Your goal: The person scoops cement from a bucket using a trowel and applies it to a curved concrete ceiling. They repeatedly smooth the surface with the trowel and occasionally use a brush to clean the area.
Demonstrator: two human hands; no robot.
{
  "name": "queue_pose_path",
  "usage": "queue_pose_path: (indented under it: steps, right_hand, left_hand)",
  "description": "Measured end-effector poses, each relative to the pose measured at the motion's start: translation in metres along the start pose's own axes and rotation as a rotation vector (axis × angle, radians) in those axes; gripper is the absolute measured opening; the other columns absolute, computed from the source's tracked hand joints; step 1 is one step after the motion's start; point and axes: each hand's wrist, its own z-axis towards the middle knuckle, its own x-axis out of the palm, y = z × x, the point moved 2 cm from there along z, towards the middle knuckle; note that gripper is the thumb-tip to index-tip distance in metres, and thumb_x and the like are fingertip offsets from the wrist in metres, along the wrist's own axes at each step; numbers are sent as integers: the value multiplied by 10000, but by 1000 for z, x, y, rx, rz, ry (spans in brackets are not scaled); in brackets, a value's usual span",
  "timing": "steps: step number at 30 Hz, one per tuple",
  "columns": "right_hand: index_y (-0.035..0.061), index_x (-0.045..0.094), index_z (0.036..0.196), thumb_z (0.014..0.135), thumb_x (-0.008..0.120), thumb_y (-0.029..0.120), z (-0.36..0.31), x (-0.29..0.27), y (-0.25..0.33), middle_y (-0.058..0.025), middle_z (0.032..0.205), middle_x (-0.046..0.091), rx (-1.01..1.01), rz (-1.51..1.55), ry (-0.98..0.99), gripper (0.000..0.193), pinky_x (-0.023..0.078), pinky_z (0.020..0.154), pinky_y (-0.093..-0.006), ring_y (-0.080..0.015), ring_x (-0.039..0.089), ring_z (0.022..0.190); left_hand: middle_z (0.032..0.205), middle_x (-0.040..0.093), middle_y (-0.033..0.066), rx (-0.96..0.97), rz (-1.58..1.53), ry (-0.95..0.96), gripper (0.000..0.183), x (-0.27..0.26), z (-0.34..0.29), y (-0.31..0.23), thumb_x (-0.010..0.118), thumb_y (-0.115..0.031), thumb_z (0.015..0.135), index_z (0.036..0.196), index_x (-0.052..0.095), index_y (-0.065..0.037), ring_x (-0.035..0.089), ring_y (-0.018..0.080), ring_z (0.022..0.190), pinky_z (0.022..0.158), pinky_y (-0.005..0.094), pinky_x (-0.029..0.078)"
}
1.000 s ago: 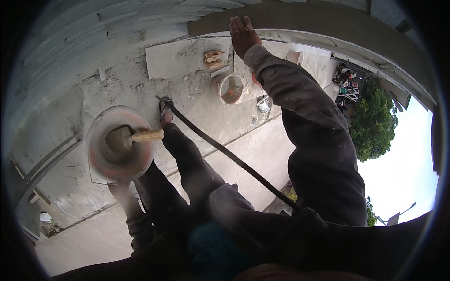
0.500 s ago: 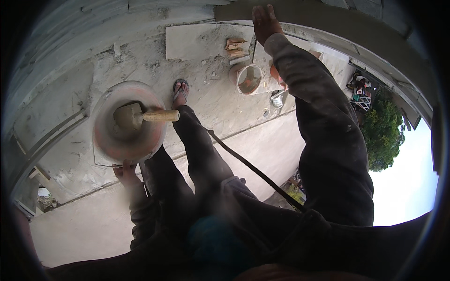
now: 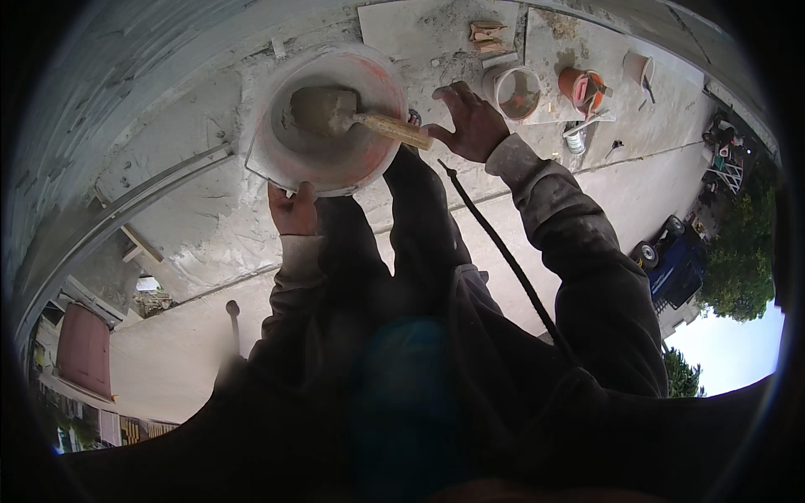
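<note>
A wide, pale bucket (image 3: 381,92) with reddish smears inside is held up in front of me. My left hand (image 3: 293,210) grips its near rim, fingers wrapped round the edge. Inside the bucket lies a trowel (image 3: 390,128), its blade coated in grey mortar and its wooden handle sticking out over the right rim. Just beyond the handle's end, my right hand (image 3: 471,121) has its fingers spread and holds nothing. The thumb comes very close to the handle; I cannot tell whether they touch.
On the dusty floor to the right stand a pale bucket (image 3: 513,92), an orange bucket (image 3: 584,90) with tools in it and another pale bucket (image 3: 637,69). A small tin (image 3: 575,141) is beside them. A long curved rail (image 3: 126,197) runs along the left.
My right hand has come down from the grey surface at the top to the trowel handle. The bucket, with my left hand on it, appears higher and farther right in view.
</note>
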Motion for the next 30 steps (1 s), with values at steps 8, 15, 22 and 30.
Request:
queue_pose_path:
  steps: [8,15,22,30]
  right_hand:
    - [92,431,1397,933,539,491,-116,-23,36,-186,1163,627,363,162,107,622,566,776,-483,-360,706,913]
    - [33,571,1271,930,540,222,-239,-26,-58,-164,787,651,440,57,-187,391,536,547,-459,-321,679,625]
    - [-39,594,1163,873,637,226,-283,30,-106,-125,891,655,373,-39,-258,395,563,583,-393,-262,698,790]
    - [67,528,1361,935,527,193,-323,31,-212,-202,1084,641,398,-25,-245,444,575,630,-414,-277,709,843]
  left_hand:
    - [1325,551,146,76,275,315,603,123,-82,-58,565,76,820,1403,420,28,566,209,1184,992,323,467]
    - [1191,629,118,231,395,463,447,228,-154,11,611,66,838,1272,508,42,607,180,1105,965,305,470]
    - [1083,653,91,298,580,615,312,333,-201,79,650,50,851,1142,545,11,625,152,962,870,290,499]
    - [1110,642,123,219,555,562,334,367,-212,110,643,53,868,1179,525,20,641,169,982,763,291,556]
